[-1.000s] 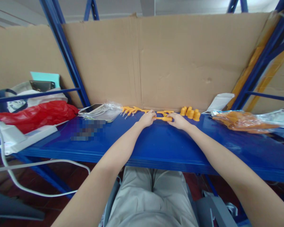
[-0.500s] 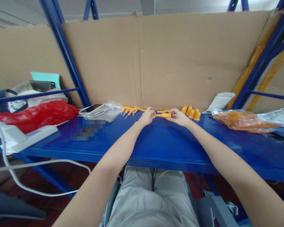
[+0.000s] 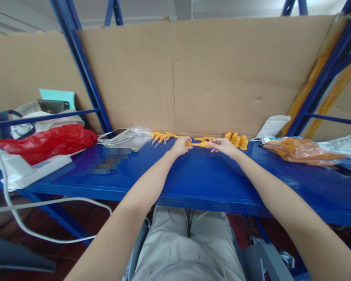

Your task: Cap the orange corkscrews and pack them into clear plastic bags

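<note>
Both my hands meet at the back of a blue shelf (image 3: 199,183) and hold one small orange plastic part (image 3: 199,144) between them. My left hand (image 3: 181,145) is closed on its left end, and my right hand (image 3: 224,146) pinches its right end. Just behind lies another orange piece (image 3: 204,138). Left of my hands lie several orange pieces with small screws (image 3: 161,136). To the right stand several orange caps (image 3: 236,139) in a cluster.
A phone (image 3: 113,134) lies on a clear plastic bag (image 3: 131,138) at the left. A red bag (image 3: 43,142) and white cable (image 3: 32,218) lie far left. A clear bag of orange parts (image 3: 301,150) lies right. Cardboard (image 3: 210,74) backs the shelf.
My hands lifted the orange part slightly, then shifted it a little left and nearer the shelf. My right hand slid along the part. Everything else stays still.
</note>
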The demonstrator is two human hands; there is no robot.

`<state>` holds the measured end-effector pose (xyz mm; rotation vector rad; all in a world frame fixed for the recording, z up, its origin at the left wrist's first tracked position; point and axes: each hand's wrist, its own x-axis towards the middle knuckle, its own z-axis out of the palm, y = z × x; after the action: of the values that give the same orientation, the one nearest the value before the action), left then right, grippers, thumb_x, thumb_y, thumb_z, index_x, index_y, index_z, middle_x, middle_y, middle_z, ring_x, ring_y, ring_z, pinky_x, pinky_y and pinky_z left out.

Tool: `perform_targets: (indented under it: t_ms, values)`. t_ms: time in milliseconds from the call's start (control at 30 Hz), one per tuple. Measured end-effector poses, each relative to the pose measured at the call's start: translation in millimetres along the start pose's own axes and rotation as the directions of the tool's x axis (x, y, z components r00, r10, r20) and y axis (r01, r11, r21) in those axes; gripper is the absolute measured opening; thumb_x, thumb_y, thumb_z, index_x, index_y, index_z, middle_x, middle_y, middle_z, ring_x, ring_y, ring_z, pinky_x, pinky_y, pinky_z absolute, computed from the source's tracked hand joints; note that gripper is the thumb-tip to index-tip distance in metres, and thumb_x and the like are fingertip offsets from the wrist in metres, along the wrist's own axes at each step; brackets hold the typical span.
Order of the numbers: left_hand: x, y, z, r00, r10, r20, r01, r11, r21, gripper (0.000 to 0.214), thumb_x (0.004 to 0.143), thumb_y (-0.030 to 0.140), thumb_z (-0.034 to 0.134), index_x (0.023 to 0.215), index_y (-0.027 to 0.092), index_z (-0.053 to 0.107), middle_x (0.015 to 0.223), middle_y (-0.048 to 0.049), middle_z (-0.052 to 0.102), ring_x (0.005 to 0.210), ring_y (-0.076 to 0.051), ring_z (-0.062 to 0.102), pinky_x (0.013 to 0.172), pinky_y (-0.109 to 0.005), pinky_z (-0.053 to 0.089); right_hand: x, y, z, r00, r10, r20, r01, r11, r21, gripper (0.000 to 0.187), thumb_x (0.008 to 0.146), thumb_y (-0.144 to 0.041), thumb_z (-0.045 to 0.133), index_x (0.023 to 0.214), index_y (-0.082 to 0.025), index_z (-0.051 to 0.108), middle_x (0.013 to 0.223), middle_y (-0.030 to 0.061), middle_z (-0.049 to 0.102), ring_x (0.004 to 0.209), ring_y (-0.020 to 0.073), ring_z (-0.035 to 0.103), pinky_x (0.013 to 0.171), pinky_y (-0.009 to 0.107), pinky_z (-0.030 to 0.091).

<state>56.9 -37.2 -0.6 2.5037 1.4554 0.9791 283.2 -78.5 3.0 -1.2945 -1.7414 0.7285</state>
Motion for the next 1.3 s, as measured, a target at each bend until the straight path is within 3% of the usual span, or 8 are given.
perform_targets:
  t_ms: [267, 467, 633, 833, 967, 1067, 1133, 1300]
  values:
    - [2.3, -3.7, 0.4, 0.999, 0.049, -0.002, -0.049, 0.998, 0.026, 0.019, 0.071, 0.019, 0.076, 0.087, 0.017, 0.066, 0.088, -0.0041, 0.07, 0.087, -0.019, 0.066, 0.082, -0.031, 0.052, -6.3, -7.6, 2.5, 0.992, 0.122, 0.038, -0.123, 0.992, 0.023, 0.029, 0.093, -0.041, 0.056, 0.107, -0.016, 0.064, 0.089, 0.0103, 0.074, 0.056, 0.0111, 0.066, 0.049, 0.019, 0.05]
    - [1.1, 0.0, -0.5, 1.0, 0.003, -0.008, -0.003, 0.999, 0.034, 0.016, 0.074, 0.021, 0.075, 0.088, 0.016, 0.068, 0.088, -0.0059, 0.071, 0.086, -0.02, 0.067, 0.08, -0.03, 0.051, -6.9, -4.4, -3.6, 0.988, 0.127, 0.084, -0.13, 0.991, 0.037, 0.033, 0.084, -0.03, 0.069, 0.113, -0.021, 0.056, 0.094, 0.0064, 0.074, 0.06, 0.0129, 0.068, 0.052, 0.021, 0.051]
    - [0.3, 0.8, -1.1, 1.0, 0.008, -0.019, -0.007, 1.0, 0.028, 0.014, 0.077, 0.025, 0.074, 0.086, 0.017, 0.068, 0.085, -0.0057, 0.072, 0.087, -0.02, 0.067, 0.08, -0.03, 0.051, -6.0, -1.4, -2.8, 0.992, 0.082, 0.091, -0.085, 0.996, 0.03, 0.028, 0.087, -0.042, 0.065, 0.1, -0.018, 0.061, 0.087, 0.0092, 0.074, 0.057, 0.0126, 0.066, 0.049, 0.02, 0.049]
    - [-0.3, 2.3, -1.3, 0.999, 0.013, -0.034, -0.011, 0.999, 0.034, 0.015, 0.076, 0.027, 0.075, 0.084, 0.017, 0.067, 0.084, -0.0052, 0.072, 0.085, -0.02, 0.067, 0.078, -0.028, 0.051, -4.8, -2.4, -1.1, 0.988, 0.105, 0.109, -0.106, 0.994, 0.0, 0.047, 0.086, -0.062, 0.056, 0.079, -0.017, 0.064, 0.077, 0.0112, 0.074, 0.057, 0.0169, 0.067, 0.051, 0.025, 0.052]
    - [-1.7, 4.5, -1.3, 0.999, 0.003, -0.05, -0.002, 1.0, 0.031, 0.017, 0.076, 0.028, 0.075, 0.085, 0.016, 0.067, 0.083, -0.0051, 0.072, 0.083, -0.019, 0.068, 0.075, -0.027, 0.051, -5.1, -3.7, 0.4, 0.986, 0.128, 0.102, -0.13, 0.991, 0.016, 0.039, 0.091, -0.053, 0.052, 0.086, -0.017, 0.065, 0.085, 0.0121, 0.075, 0.059, 0.0163, 0.068, 0.054, 0.025, 0.052]
    - [-3.3, 6.5, -1.9, 0.999, -0.014, -0.047, 0.015, 1.0, 0.016, 0.018, 0.077, 0.03, 0.074, 0.085, 0.016, 0.067, 0.078, -0.0042, 0.071, 0.08, -0.019, 0.068, 0.073, -0.026, 0.051, -6.8, -4.8, 0.5, 0.989, 0.115, 0.095, -0.118, 0.993, 0.028, 0.03, 0.09, -0.043, 0.06, 0.108, -0.018, 0.062, 0.088, 0.0093, 0.076, 0.059, 0.0153, 0.068, 0.052, 0.023, 0.05]
    - [-4.5, 8.0, -2.7, 0.999, -0.031, -0.041, 0.031, 1.0, -0.001, 0.018, 0.077, 0.03, 0.074, 0.086, 0.016, 0.066, 0.075, -0.0037, 0.07, 0.077, -0.019, 0.068, 0.071, -0.025, 0.051, -8.2, -5.7, 0.1, 0.989, 0.121, 0.084, -0.125, 0.991, 0.045, 0.037, 0.087, -0.034, 0.065, 0.119, -0.019, 0.056, 0.09, 0.0076, 0.076, 0.058, 0.014, 0.068, 0.05, 0.021, 0.049]
    - [-5.9, 10.6, -5.1, 0.998, -0.044, -0.041, 0.042, 0.999, -0.033, 0.019, 0.075, 0.029, 0.076, 0.084, 0.015, 0.066, 0.08, -0.0055, 0.071, 0.081, -0.02, 0.068, 0.073, -0.026, 0.05, -10.4, -10.6, 1.4, 0.984, 0.16, 0.076, -0.166, 0.983, 0.083, 0.022, 0.089, -0.031, 0.063, 0.105, -0.016, 0.061, 0.083, 0.007, 0.075, 0.051, 0.0102, 0.063, 0.045, 0.017, 0.045]
